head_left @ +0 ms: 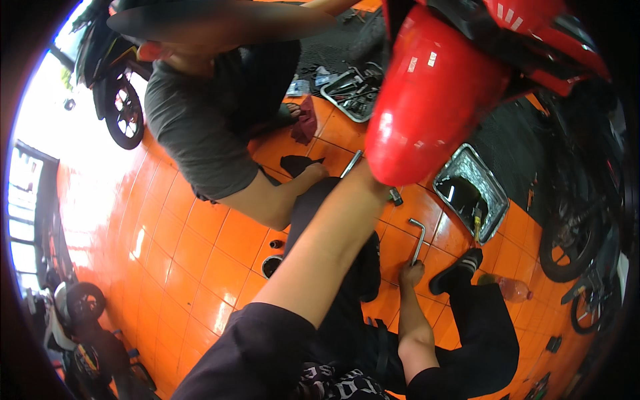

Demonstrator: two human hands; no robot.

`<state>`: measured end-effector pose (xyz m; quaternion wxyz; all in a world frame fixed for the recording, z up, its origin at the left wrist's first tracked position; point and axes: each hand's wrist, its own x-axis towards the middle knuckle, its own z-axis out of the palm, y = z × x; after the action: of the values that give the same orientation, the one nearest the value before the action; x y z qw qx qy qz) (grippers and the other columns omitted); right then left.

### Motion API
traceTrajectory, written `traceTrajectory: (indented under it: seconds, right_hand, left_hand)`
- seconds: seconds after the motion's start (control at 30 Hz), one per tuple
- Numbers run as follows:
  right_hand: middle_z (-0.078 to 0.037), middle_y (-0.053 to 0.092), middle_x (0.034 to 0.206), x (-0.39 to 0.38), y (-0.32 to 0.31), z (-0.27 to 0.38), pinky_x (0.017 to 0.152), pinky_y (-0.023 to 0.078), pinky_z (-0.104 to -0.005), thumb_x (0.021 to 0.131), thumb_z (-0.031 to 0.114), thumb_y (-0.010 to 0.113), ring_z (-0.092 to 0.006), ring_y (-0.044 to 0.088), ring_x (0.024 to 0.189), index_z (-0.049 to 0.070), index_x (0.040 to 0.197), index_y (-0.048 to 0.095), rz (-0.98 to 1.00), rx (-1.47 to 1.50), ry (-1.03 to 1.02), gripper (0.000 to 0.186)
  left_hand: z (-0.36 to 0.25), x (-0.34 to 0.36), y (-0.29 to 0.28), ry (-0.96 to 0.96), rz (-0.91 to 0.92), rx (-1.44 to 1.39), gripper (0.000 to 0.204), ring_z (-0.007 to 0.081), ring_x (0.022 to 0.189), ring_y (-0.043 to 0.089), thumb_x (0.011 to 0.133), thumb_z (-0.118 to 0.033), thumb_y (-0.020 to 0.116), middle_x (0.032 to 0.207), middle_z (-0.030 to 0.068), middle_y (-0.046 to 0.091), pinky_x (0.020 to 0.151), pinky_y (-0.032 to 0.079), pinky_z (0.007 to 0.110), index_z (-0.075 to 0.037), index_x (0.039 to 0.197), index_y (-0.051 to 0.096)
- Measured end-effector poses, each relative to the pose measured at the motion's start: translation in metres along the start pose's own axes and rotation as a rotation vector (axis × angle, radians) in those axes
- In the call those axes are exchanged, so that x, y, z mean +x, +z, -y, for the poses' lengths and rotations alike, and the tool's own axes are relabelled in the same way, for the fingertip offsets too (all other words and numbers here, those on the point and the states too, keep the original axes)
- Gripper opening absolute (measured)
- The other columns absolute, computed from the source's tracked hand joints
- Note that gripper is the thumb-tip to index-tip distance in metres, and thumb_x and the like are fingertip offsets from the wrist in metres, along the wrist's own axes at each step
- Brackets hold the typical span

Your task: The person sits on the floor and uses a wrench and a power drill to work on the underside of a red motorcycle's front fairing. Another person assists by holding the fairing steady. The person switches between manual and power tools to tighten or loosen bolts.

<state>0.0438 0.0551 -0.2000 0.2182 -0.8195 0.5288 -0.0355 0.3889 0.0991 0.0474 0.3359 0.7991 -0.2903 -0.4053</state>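
Left forearm (pixel 330 243) slants up from a black shirt (pixel 267 347), whose front bears pale lettering, partly lost in folds. It runs to the tip of a red panel; the left hand is hidden behind that tip, so I cannot tell whether it is spread or gripping.

Orange tiled floor (pixel 180 267) spreads beneath everything. The red panel (pixel 427 100), part of a motorcycle, has its long axis running from upper right to lower left, the rounded tip pointing down toward the wearer. At upper left a co-worker (pixel 207 127) in a grey shirt crouches, one bare arm reaching toward the wearer's raised left knee. Parked motorcycles stand at both edges, one at upper left showing its front wheel (pixel 125 110).

Right of the panel's tip, a silver tray (pixel 491 175) holds something dark and a yellow-handled tool. A second tray (pixel 340 109), full of tools, sits beyond the co-worker's knees, near a dark red cloth (pixel 305 123). A reddish clear bottle (pixel 515 290) lies on its side, cap to the right.

The right hand (pixel 413 272) is closed around the lower end of an L-shaped wrench (pixel 420 241), low over the floor between knee and silver tray; its shaft points away from the wearer, the short end bent left. Left of the knee sits a small black socket (pixel 275 244).
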Motion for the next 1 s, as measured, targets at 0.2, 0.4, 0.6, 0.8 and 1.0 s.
traceTrajectory:
  seconds: [0.2,0.4,0.6,0.8,1.0]
  right_hand:
    - [-0.021,0.06,0.096,0.008,0.0,-0.011,0.073,0.051,-0.0493,0.09,0.025,0.062,-0.0391,0.062,0.086,-0.003,0.097,0.061,0.029,-0.117,-0.005,0.029]
    - [-0.02,0.059,0.097,0.009,0.0,-0.02,0.073,0.051,-0.0486,0.089,0.027,0.063,-0.0378,0.062,0.087,-0.002,0.096,0.058,0.041,-0.147,-0.014,0.03]
    - [-0.02,0.059,0.099,0.018,-0.001,-0.016,0.075,0.051,-0.0477,0.088,0.029,0.065,-0.0373,0.062,0.089,0.0,0.097,0.058,0.141,-0.128,0.012,0.031]
    - [-0.022,0.06,0.098,0.016,-0.01,-0.016,0.074,0.051,-0.0483,0.083,0.027,0.069,-0.0381,0.062,0.087,-0.001,0.096,0.057,0.142,-0.096,0.031,0.033]
    - [-0.024,0.063,0.092,0.031,0.003,-0.03,0.072,0.052,-0.0489,0.085,0.025,0.064,-0.0381,0.065,0.086,-0.003,0.091,0.06,0.122,-0.094,-0.064,0.029]
  left_hand:
    - [-0.034,0.007,0.021,0.012,-0.004,-0.108,0.046,0.0291,0.102,0.067,0.075,-0.021,0.074,0.115,0.0189,0.067,0.084,0.055,0.04,0.005,0.111,0.064]
    - [-0.041,0.015,0.033,-0.018,-0.276,-0.001,0.062,0.0309,0.109,0.065,0.073,-0.023,0.077,0.121,0.0205,0.064,0.089,0.054,0.04,0.009,0.122,0.054]
    - [-0.029,0.026,0.031,-0.01,-0.286,0.019,0.084,0.036,0.113,0.062,0.076,-0.027,0.076,0.125,0.0232,0.06,0.092,0.052,0.04,0.009,0.137,0.03]
    - [-0.028,0.031,0.034,-0.011,-0.324,-0.021,0.084,0.0367,0.116,0.06,0.078,-0.028,0.074,0.128,0.0239,0.058,0.095,0.051,0.041,0.008,0.139,0.029]
    - [-0.026,0.061,0.046,0.136,-0.684,0.149,0.085,0.04,0.122,0.053,0.078,-0.03,0.071,0.137,0.0306,0.043,0.099,0.047,0.044,0.007,0.141,0.027]
